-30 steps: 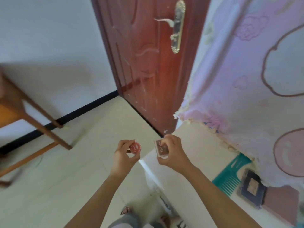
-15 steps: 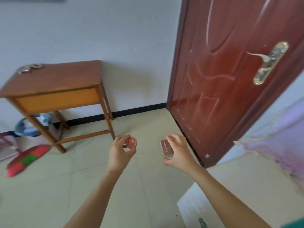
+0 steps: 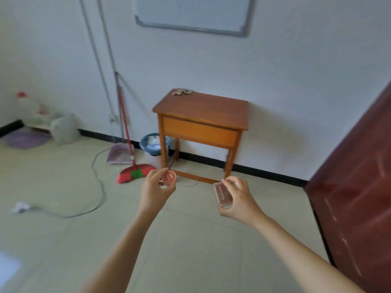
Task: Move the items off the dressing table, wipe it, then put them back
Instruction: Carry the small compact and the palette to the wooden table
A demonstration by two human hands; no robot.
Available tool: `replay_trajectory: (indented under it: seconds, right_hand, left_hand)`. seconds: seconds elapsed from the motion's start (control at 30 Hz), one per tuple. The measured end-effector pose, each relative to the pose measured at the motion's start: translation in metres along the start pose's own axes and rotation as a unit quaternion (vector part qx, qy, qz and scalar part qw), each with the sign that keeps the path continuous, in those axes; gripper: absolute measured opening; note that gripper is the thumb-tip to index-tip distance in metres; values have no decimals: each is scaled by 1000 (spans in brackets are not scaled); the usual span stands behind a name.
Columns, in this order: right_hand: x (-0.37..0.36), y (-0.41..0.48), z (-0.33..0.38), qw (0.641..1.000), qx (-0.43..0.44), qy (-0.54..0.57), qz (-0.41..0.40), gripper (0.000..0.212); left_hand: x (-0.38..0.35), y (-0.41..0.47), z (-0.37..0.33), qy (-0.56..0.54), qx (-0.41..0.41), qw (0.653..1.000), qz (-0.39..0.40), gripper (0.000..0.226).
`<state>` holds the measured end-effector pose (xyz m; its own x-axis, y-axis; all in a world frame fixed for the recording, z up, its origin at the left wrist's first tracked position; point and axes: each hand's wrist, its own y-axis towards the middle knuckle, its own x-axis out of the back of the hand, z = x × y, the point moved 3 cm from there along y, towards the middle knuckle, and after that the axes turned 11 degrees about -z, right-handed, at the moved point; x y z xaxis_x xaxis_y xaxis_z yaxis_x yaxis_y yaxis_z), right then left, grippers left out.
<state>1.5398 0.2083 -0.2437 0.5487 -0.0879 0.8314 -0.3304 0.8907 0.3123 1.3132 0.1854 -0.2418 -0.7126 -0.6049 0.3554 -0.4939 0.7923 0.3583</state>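
Straight ahead, beyond both hands and well apart from them across the pale tiled floor, stands a small brown wooden worktop with an orange drawer front [image 3: 203, 111], set against the white wall. Its long axis runs left to right along that wall, and its middle falls between the two hands, so neither arm is clearly nearer.

The left hand [image 3: 155, 192] pinches a small round red tin with a printed lid [image 3: 168, 178] between thumb and curled fingers, lid toward the camera. The right hand [image 3: 241, 200] grips a flat rectangular reddish-brown case with pale script lettering [image 3: 222, 194] by its edges, with its long axis running near-vertical in the picture. Both items are carried in mid-air at about the same height, apart from each other.

A few small metallic objects [image 3: 182, 92] lie at the worktop's back left corner; the rest of its top shows bare wood. The step in hand is judged to be carrying the two items to a set-down place, probably this worktop. Whether it is the dressing table itself cannot be told.

Beside the worktop's left legs are a blue wastebasket [image 3: 150, 144] and a red broom [image 3: 135, 174]; a dark red door [image 3: 355, 187] fills the right edge.
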Motion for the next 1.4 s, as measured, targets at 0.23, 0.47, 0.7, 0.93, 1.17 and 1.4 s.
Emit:
replay_trajectory:
  seconds: [0.23, 0.47, 0.7, 0.93, 1.17, 1.4]
  right_hand:
    - [-48, 81, 40, 994, 88, 56, 38, 73]
    - [-46, 188, 13, 990, 128, 60, 11, 75]
    - [-30, 278, -32, 990, 131, 37, -43, 73]
    - [-74, 315, -70, 995, 95, 18, 24, 75]
    - [-100, 390, -79, 997, 74, 2, 3, 73]
    - [-129, 488, -73, 999, 42, -20, -22, 74]
  left_hand:
    - [44, 46, 29, 49, 23, 996, -64, 35]
    - [6, 140, 13, 62, -15, 993, -96, 39]
    - [-60, 218, 3, 51, -41, 992, -110, 40]
    - [-108, 250, 47, 41, 12, 997, -71, 37]
    - [-130, 343, 87, 37, 28, 997, -68, 37]
    - [-158, 450, 127, 6, 52, 998, -20, 41]
